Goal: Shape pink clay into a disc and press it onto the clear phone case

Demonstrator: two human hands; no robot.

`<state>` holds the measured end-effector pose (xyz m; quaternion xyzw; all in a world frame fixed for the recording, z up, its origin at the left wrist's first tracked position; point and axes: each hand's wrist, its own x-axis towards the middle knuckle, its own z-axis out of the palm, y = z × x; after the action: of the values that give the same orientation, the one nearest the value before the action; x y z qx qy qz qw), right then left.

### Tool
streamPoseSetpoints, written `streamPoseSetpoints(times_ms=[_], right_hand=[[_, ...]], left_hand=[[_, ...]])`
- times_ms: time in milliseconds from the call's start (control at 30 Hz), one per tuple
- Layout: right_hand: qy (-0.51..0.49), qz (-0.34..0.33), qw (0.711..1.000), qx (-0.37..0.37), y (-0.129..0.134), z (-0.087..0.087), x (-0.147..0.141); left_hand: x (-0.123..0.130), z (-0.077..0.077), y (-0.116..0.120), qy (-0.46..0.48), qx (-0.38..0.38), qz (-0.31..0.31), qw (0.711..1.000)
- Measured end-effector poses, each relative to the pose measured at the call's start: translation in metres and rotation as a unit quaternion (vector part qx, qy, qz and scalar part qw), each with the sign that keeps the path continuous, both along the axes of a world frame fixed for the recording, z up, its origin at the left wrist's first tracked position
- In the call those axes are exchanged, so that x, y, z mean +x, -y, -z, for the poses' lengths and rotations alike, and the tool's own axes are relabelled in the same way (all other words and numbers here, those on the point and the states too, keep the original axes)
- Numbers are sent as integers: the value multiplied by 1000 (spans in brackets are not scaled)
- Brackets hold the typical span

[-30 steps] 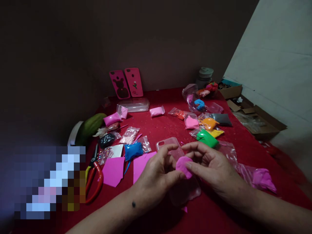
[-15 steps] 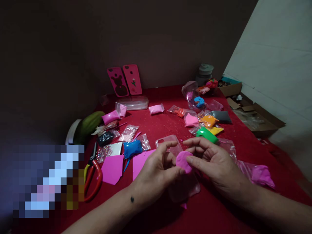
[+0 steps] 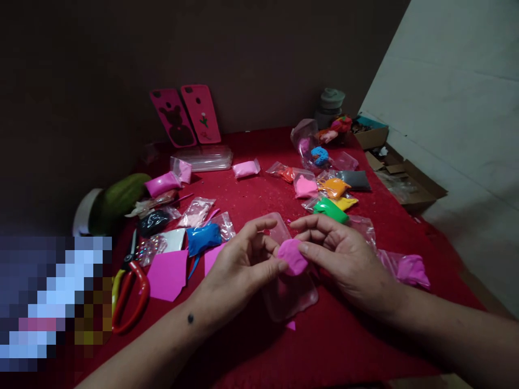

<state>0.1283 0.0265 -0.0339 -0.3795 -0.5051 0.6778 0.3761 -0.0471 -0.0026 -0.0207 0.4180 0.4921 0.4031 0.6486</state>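
Note:
A flattened round piece of pink clay (image 3: pixel 292 257) is held between my two hands, above a clear phone case (image 3: pixel 292 300) lying on the red cloth. My left hand (image 3: pixel 245 259) pinches the clay's left edge between thumb and fingers. From the other side, my right hand (image 3: pixel 338 254) grips it with the thumb on its face; the fingers behind are partly hidden. Left of the hands lie a blue clay packet (image 3: pixel 204 238) and a cut pink sheet (image 3: pixel 168 275). A green clay packet (image 3: pixel 330 209) is just beyond my right hand.
Red-handled scissors (image 3: pixel 132 294) lie at the left. Two decorated phone cases (image 3: pixel 201 114) lean against the back wall. Orange clay (image 3: pixel 334 188), other packets and a bagged pink lump (image 3: pixel 411 270) sit at the right. Cardboard boxes (image 3: pixel 421 186) stand beyond the table's right edge.
The whole scene has shifted left and slightly up in view. The pink clay disc, still in both hands, shows a little more of its face.

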Motion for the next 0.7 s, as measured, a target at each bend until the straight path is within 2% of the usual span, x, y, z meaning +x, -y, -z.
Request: streamPoseSetpoints(times_ms=[300, 467, 700], right_hand=[[9, -7, 1000, -16, 1, 1, -2], [8, -16, 999, -28, 4, -1, -1], [9, -21, 999, -39, 1, 0, -1]], left_hand=[[2, 2, 4, -12, 17, 17, 1000], [2, 1, 3, -51, 27, -8, 998], [2, 4, 4, -39, 55, -46, 997]])
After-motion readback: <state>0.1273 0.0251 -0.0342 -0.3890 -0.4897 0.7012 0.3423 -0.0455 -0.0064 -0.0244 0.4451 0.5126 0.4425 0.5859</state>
